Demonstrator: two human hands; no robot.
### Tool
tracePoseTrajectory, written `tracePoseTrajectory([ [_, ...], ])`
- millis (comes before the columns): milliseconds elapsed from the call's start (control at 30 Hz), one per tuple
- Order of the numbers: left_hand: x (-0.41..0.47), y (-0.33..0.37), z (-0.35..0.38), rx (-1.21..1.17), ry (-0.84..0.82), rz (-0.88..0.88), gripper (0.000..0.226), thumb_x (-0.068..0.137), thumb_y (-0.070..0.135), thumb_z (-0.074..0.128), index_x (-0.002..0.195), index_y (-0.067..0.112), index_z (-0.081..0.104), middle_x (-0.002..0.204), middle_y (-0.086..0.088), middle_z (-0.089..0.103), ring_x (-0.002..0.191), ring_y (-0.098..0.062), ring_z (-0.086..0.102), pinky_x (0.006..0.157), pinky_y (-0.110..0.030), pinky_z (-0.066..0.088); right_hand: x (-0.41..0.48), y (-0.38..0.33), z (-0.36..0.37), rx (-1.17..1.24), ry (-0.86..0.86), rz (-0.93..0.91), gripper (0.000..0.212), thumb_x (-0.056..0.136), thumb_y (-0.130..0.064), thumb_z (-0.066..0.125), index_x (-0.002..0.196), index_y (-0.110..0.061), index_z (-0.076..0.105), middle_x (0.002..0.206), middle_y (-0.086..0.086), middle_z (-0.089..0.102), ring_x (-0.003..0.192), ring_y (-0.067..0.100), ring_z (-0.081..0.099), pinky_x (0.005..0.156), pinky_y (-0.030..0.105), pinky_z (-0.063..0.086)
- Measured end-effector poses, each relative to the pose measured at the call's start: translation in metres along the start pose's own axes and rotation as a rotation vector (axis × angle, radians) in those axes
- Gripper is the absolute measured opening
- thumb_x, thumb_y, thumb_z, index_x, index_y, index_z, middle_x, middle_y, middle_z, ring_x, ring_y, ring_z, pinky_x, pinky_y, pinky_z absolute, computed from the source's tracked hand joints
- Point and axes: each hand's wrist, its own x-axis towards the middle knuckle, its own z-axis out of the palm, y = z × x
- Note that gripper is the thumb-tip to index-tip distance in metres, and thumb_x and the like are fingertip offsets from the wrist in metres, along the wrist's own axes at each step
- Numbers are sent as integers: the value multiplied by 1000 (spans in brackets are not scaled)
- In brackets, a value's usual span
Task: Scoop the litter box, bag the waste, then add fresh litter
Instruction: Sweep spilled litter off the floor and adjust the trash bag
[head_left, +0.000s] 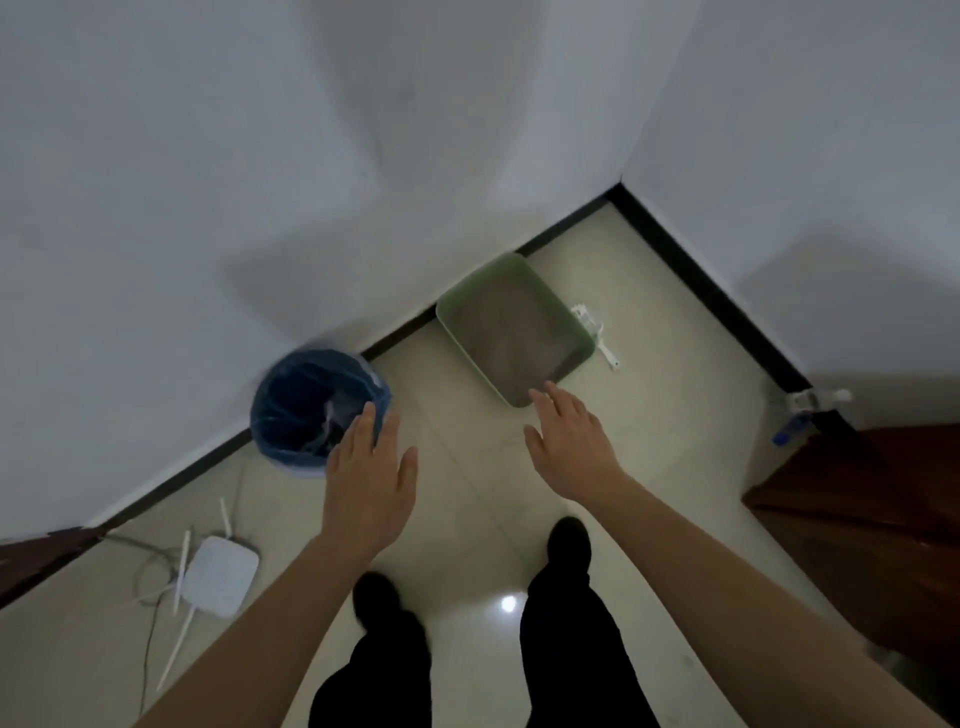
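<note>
A green litter box filled with grey litter sits on the tiled floor near the corner of the room. A white scoop lies on the floor just right of it. A round bin lined with a blue bag stands against the left wall. My left hand hovers flat with straight fingers, its fingertips over the bin's near rim. My right hand reaches out flat and empty, its fingertips over the near corner of the litter box. Neither hand holds anything.
A white router with antennas and cables lies on the floor at the lower left. Dark wooden furniture stands at the right, with a small blue and white item beside it. My two legs stand on the glossy tiles below.
</note>
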Motion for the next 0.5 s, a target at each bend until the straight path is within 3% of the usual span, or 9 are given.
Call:
tracePoseTrajectory([
  [267, 99, -56, 233, 72, -268, 85, 56, 104, 38, 30, 155, 17, 21, 164, -10, 8, 150, -25, 12, 119, -43, 18, 91, 73, 216, 21, -214, 67, 56, 103, -32, 40, 154, -16, 25, 160, 10, 23, 144, 28, 29, 112, 43, 33],
  [500, 204, -128, 388, 3, -252, 30, 54, 105, 34, 29, 154, 15, 21, 163, -12, 10, 148, -28, 15, 118, -43, 19, 186, 115, 374, -45, -275, -54, 55, 102, -27, 41, 154, -15, 25, 160, 12, 24, 143, 29, 28, 112, 44, 33],
])
